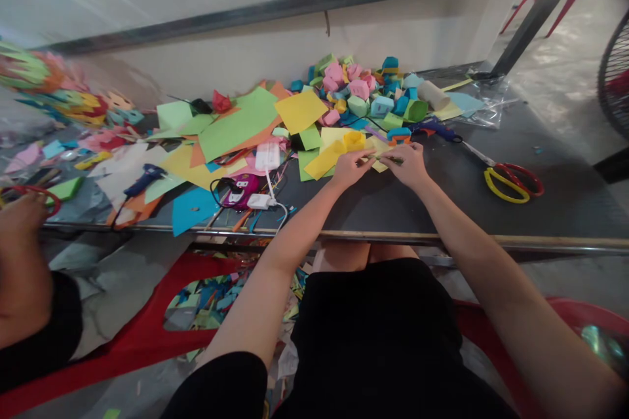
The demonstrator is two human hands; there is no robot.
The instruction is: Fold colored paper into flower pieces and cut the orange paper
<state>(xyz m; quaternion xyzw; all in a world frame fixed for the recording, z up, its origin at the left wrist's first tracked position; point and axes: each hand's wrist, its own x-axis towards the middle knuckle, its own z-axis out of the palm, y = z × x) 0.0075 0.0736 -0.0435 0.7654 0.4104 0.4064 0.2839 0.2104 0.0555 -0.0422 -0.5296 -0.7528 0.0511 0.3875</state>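
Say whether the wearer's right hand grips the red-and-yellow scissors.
No, the red-and-yellow scissors lie on the table, clear of the right hand.

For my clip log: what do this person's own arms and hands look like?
The left hand and right hand are bare, without gloves. A short, plain black fabric sleeve shows on the left arm; no sleeve shows on the right arm. No watch or cable is visible on either wrist.
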